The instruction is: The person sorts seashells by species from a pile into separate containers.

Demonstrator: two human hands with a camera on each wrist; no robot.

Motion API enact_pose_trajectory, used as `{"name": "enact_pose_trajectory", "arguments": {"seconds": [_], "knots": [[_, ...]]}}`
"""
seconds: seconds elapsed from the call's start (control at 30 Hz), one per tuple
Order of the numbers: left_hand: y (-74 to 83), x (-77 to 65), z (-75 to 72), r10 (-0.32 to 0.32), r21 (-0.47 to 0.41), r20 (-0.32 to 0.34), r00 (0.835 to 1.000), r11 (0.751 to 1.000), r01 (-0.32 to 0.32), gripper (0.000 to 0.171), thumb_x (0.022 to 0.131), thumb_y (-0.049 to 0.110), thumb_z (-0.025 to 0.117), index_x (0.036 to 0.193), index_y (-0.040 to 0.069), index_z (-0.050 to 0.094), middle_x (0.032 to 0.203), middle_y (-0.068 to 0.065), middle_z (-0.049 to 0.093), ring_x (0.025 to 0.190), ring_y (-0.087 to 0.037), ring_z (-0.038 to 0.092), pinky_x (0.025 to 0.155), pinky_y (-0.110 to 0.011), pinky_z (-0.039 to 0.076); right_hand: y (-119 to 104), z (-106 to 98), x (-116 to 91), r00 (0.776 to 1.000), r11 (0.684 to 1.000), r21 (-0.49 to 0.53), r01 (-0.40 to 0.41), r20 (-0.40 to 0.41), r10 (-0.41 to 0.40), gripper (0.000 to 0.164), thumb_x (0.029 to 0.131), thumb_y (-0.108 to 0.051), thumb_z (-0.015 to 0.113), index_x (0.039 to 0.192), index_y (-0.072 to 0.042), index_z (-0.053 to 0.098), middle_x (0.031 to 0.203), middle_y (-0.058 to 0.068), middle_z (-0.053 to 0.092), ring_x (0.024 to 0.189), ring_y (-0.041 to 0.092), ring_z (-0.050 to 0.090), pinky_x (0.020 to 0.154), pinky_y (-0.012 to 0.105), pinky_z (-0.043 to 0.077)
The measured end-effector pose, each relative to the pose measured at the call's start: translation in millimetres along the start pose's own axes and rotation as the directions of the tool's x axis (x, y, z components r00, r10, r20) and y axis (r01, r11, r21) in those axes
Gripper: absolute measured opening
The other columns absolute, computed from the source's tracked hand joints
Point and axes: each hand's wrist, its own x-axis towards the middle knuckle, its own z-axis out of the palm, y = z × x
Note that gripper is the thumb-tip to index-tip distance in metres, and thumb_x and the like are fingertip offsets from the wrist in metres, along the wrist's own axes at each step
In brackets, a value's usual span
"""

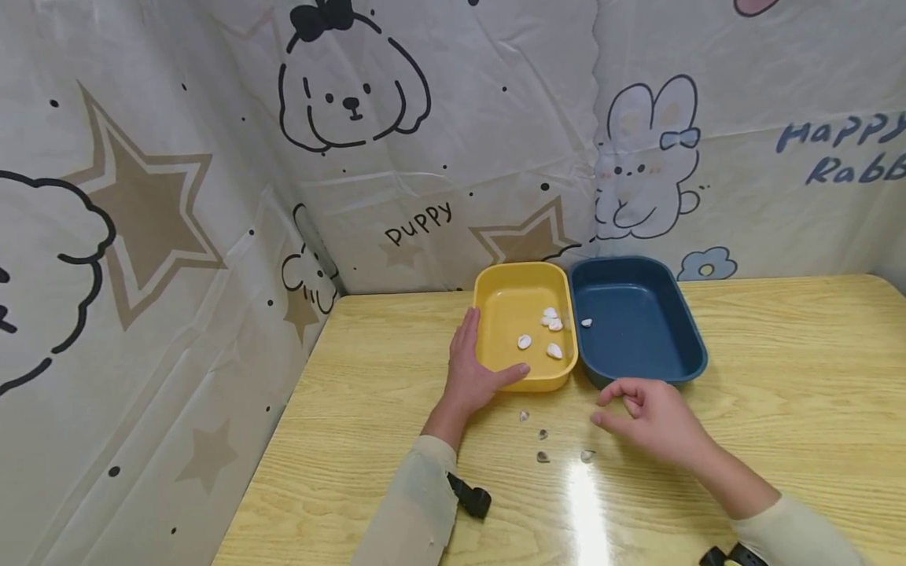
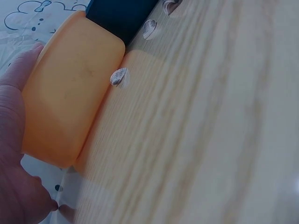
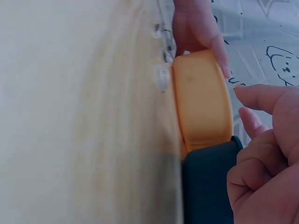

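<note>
While the left hand (image 1: 474,376) rests against the yellow tray (image 1: 508,310) — fingers stretched along its left side, thumb over the near rim — the right hand (image 1: 658,417) hovers by the near side of the blue tray (image 1: 630,314). That one's empty, thumb and forefinger apart, other fingers tucked in. Shell-wise, I count four loose shells (image 1: 543,457) on the tabletop (image 1: 375,377) in front of the trays, a handful of white shells (image 1: 554,350) inside the yellow one, mostly toward its right, and a lone shell (image 1: 587,323) against the blue one's left wall. Both trays sit side by side.
</note>
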Motion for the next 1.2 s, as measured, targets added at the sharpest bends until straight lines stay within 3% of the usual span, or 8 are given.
{"name": "enact_pose_trajectory", "arguments": {"seconds": [0.13,0.37,0.67,1.2], "knots": [[-0.1,-0.3,0.3,-0.001,-0.001,-0.003,1.0,1.0,0.001,0.123,0.069,0.055,0.087,0.162,0.024,0.013,0.165,0.011,0.01,0.15,-0.019,0.009,0.117,-0.046,0.017,7,4,-7,0.998,1.0,0.003,0.006,0.059,-0.006,0.022,0.081,-0.023,0.085,0.091,-0.011,0.071,0.056,-0.01,0.025,0.048,0.006,0.026,0.048,0.025,0.03],[0.5,-0.5,0.2,0.005,-0.001,-0.004,1.0,1.0,-0.005,0.123,0.069,0.054,0.087,0.162,0.023,0.014,0.165,0.011,0.009,0.15,-0.024,0.009,0.117,-0.046,0.016,16,10,-14,0.982,0.996,0.007,0.088,0.168,-0.088,0.019,0.079,-0.021,0.086,0.086,-0.015,0.071,0.055,-0.011,0.029,0.047,0.003,0.031,0.048,0.024,0.034],[2.3,-0.8,-0.7,-0.001,0.009,0.0,1.0,1.0,0.001,0.123,0.069,0.054,0.087,0.162,0.024,0.013,0.165,0.012,0.009,0.15,-0.02,0.008,0.118,-0.044,0.015,23,15,-17,0.956,0.994,-0.053,0.096,0.283,-0.077,0.021,0.076,-0.029,0.088,0.086,-0.019,0.071,0.054,-0.012,0.034,0.049,0.002,0.032,0.051,0.024,0.036],[1.8,-0.8,-0.3,0.004,-0.001,-0.008,1.0,1.0,-0.004,0.123,0.069,0.052,0.088,0.162,0.021,0.015,0.165,0.01,0.01,0.15,-0.019,0.009,0.118,-0.045,0.016,20,27,-11,0.967,0.988,-0.128,0.085,0.25,-0.051,0.02,0.077,-0.03,0.086,0.086,-0.022,0.071,0.054,-0.012,0.038,0.048,0.004,0.035,0.05,0.025,0.034]]}}
